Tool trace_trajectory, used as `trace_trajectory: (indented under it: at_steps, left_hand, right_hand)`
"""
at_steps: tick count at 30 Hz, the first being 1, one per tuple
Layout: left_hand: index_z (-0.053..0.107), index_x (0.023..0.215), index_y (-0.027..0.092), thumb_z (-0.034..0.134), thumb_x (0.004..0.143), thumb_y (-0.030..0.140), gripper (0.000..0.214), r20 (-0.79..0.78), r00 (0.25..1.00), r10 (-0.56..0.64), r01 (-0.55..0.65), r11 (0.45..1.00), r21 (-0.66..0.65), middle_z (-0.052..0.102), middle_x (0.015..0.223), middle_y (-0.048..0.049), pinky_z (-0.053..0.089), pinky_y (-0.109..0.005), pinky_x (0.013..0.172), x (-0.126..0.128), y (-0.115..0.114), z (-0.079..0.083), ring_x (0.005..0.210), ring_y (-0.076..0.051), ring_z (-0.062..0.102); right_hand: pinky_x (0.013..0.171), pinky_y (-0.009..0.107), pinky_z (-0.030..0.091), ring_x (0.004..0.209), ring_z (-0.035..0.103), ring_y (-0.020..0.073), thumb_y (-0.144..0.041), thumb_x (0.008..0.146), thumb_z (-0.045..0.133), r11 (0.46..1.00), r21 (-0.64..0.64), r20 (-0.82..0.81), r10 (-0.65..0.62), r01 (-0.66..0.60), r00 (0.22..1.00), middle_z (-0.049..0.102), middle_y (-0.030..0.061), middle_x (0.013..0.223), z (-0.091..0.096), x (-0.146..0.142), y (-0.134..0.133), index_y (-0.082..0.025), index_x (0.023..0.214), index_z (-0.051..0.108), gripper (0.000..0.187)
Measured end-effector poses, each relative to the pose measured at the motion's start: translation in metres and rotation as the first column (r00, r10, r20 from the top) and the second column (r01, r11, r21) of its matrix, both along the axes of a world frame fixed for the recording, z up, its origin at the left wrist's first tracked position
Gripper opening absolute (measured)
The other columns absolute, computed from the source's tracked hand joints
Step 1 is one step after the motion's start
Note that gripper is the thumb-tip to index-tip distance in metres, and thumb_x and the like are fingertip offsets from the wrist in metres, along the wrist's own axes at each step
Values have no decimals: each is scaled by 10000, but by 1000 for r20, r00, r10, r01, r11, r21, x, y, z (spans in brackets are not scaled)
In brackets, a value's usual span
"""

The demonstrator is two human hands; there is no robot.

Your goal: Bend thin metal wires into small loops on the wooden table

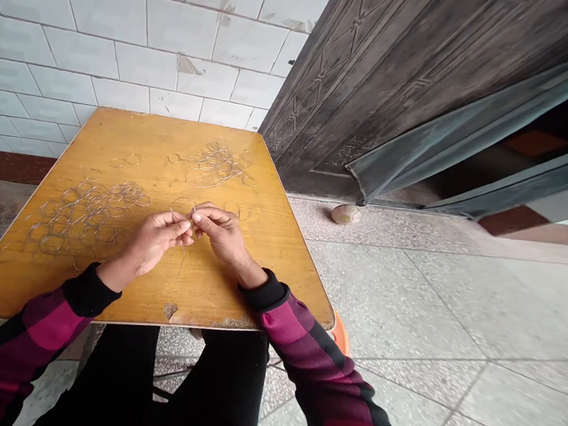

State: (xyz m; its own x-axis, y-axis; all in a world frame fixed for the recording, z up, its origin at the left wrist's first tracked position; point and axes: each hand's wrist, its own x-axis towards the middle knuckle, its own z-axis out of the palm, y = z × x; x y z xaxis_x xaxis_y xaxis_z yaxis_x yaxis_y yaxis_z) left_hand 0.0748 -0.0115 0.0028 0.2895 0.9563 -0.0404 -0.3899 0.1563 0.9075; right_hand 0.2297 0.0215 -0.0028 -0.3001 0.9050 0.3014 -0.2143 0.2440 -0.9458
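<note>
Single head cam, looking fwd and down, close over wooden table [216, 287], tiled wall beyond.

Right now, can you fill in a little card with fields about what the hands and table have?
left hand: pinches a thin wire piece with the right hand
right hand: fingertips meet the left hand's
table: yellow wood, chipped near edge
big wire ring pile: left of the hands
smaller wire pile: far side
floor: small round thing by the dark door

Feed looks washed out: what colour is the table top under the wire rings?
Yellowish-brown wood table top, worn at the near edge; seen in the head view.
</note>
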Motion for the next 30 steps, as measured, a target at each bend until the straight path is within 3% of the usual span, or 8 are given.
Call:
trace_trajectory:
  at_steps: [4,7,10,14,19,25,30]
  left_hand:
    - [655,791,138,746,738,341,229,-8,999,-34,34,999,-33,635,741,-11,477,-260,655,-3,0,1,645,-106,591]
    - [646,790,141,747,725,389,276,-7,998,59,-59,997,-55,653,792,-31,501,-271,676,-7,3,3,713,-131,619]
    - [670,780,127,779,683,357,273,-41,986,161,-162,987,-17,633,735,-18,478,-220,603,-13,8,6,642,-96,576]
    - [677,752,124,772,689,329,235,-23,987,160,-160,987,3,603,641,4,425,-189,499,-20,13,8,525,-64,503]
    - [669,712,125,791,659,309,227,-27,978,207,-207,978,15,612,613,1,436,-187,488,-19,13,11,517,-69,514]
    - [663,721,127,796,657,329,250,-7,971,241,-241,971,-7,643,631,-11,468,-198,517,-13,7,10,555,-89,567]
    - [658,743,134,774,691,326,230,7,977,213,-213,977,-11,664,671,-16,479,-217,547,-10,3,7,570,-95,582]
  right_hand:
    - [512,219,408,538,497,73,-407,803,691,999,-40,-25,13,-14,1000,583,-25,631,1,5,0,-184,720,664,240]
    - [507,216,420,530,510,73,-429,805,684,996,-84,-3,21,-21,1000,600,-22,633,2,8,1,-175,753,656,261]
    - [501,208,440,535,535,74,-448,784,700,988,-144,15,62,-60,998,604,-21,637,3,8,-1,-168,754,648,286]
    - [475,191,455,546,565,72,-445,738,743,965,-235,-47,106,-115,993,638,-17,679,3,5,-2,-170,746,639,293]
    - [508,196,504,523,588,65,-386,675,809,931,-313,-83,168,-186,982,665,-23,669,-4,5,0,-170,826,702,285]
    - [512,200,506,499,579,59,-373,615,845,919,-324,-153,183,-224,971,669,-34,649,-10,2,3,-198,842,750,302]
    - [513,207,468,542,560,73,-378,668,812,964,-241,-165,72,-111,984,655,-26,646,-10,-1,1,-194,798,736,238]
